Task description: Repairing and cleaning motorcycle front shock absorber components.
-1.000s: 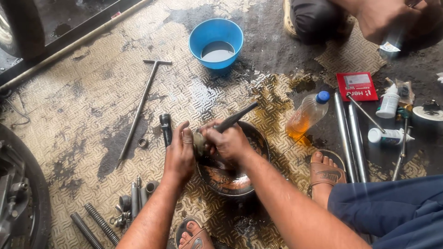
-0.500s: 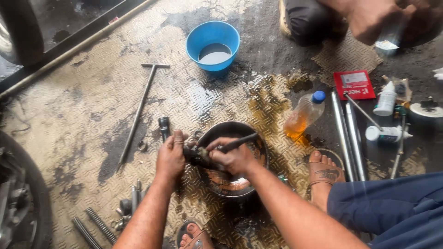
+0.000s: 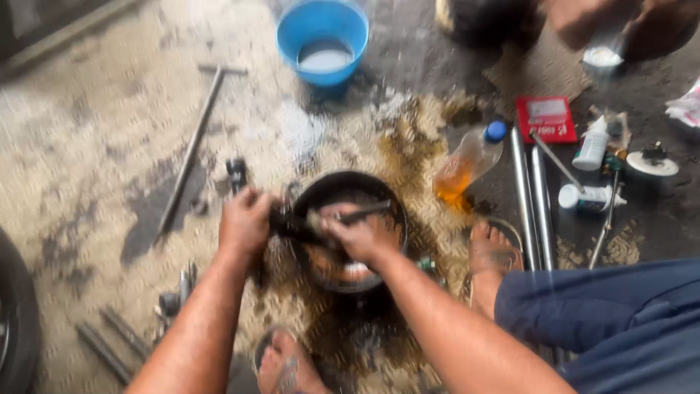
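Note:
My left hand grips a small dark metal part at the left rim of a black round pan on the floor. My right hand is closed around a dark-handled brush and holds its head against that part, over the pan. The pan holds dirty brownish liquid. The picture is blurred by motion, so the part's shape is unclear.
A blue bucket stands at the top. A long T-handle wrench lies left, a plastic bottle of amber liquid right, beside two steel tubes, a red box and white bottles. Another person crouches at the top right. Springs lie bottom left.
Both hands have dropped lower over the pan and shifted slightly left. The brush handle has gone from angled upward to nearly level. The camera has moved, blurring the view.

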